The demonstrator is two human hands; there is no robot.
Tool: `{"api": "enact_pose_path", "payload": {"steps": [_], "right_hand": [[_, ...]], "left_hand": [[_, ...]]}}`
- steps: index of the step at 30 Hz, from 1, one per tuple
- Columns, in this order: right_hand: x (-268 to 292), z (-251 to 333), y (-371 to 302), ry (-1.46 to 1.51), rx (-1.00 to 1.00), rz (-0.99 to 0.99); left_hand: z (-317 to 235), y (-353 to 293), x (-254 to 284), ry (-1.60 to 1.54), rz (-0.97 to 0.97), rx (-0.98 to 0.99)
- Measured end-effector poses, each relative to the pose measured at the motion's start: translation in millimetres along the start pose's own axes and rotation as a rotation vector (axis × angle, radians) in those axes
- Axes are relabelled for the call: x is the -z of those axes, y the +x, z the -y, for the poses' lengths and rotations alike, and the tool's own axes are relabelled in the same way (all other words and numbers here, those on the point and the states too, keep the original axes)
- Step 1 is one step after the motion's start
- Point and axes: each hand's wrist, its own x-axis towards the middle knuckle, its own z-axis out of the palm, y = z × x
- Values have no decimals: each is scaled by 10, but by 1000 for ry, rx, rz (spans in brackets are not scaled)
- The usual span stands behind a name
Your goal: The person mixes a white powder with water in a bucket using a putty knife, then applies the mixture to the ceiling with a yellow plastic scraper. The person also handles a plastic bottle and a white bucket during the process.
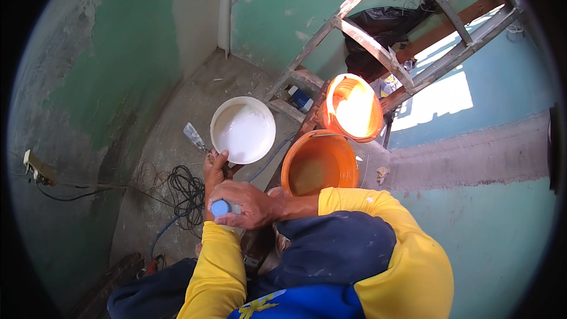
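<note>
Gripping the putty knife [195, 137] in our left hand [214, 170] right by the white tub [235, 108], whether touching it we could not tell, we had our right hand [255, 199] closed around a blue-capped bottle [222, 208] over the left wrist, and we judged that such crossed arms could knock the tub and spill its contents, or that chalky fingers could let the bottle slip. We saw smooth, creamy white material inside the round rim, murky liquid in the round orange bucket [341, 153], and looped dark cable [183, 183] on the rough, speckled floor [195, 97].
</note>
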Motion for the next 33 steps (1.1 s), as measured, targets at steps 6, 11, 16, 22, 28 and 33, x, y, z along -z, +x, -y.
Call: {"api": "enact_pose_path", "payload": {"steps": [6, 11, 16, 22, 28, 33], "right_hand": [[41, -2, -16, 17, -59, 9], [206, 2, -91, -4, -55, -3], [750, 194, -53, 49, -220, -177], [1766, 465, 247, -74, -29, -613], [3193, 481, 458, -524, -29, -788], [4270, -1, 307, -670, -16, -886]], "left_hand": [[-11, 58, -5, 17, 0, -37], [0, 71, 47, -30, -91, -72], [-253, 224, 424, -26, -108, -175], [-532, 174, 480, 11, -180, -258], [-623, 180, 584, 13, -193, -267], [-573, 237, 587, 6, -220, -265]]}}
